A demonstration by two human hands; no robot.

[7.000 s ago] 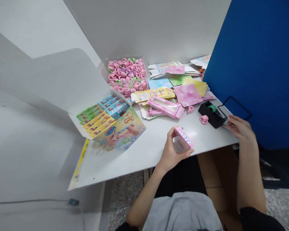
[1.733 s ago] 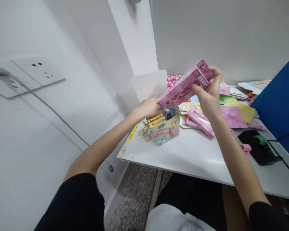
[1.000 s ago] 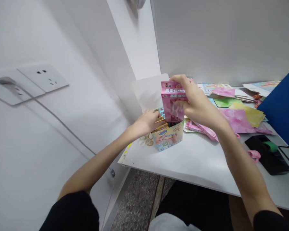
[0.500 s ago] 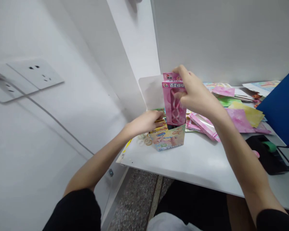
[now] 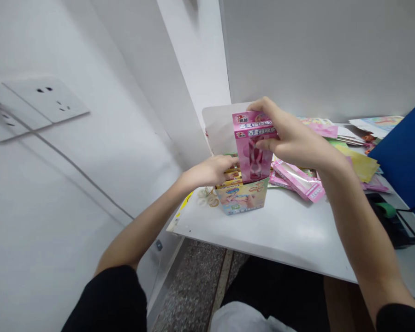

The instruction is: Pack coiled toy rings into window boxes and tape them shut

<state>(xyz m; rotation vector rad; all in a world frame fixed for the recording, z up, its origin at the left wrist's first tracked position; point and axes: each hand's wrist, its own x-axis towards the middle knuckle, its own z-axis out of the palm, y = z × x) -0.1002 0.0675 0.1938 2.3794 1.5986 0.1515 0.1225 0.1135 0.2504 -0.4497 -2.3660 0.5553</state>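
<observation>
A printed cardboard display box [image 5: 244, 198] stands upright on the white table, its pale lid flap [image 5: 218, 127] raised at the back. On its left side it holds several yellow boxes [image 5: 232, 177]. My left hand [image 5: 214, 169] reaches over the box's left edge, fingers curled against the yellow boxes, fingertips partly hidden. In my right hand [image 5: 285, 131] is a pink box [image 5: 244, 159] with a clear window, gripped near its top, thumb in front and fingers behind. Its lower end is inside the display box, beside the yellow boxes.
More pink boxes [image 5: 299, 182] lie flat right of the display box. Loose rings [image 5: 207, 197] lie at its left. Coloured papers [image 5: 361, 163], a black tape dispenser [image 5: 392, 226] and a blue panel [image 5: 406, 154] are at the right. A wall with sockets [image 5: 51, 101] stands at left.
My right hand has lowered the pink box slightly deeper into the display box and tilted its top toward me. My left hand stays at the yellow boxes.
</observation>
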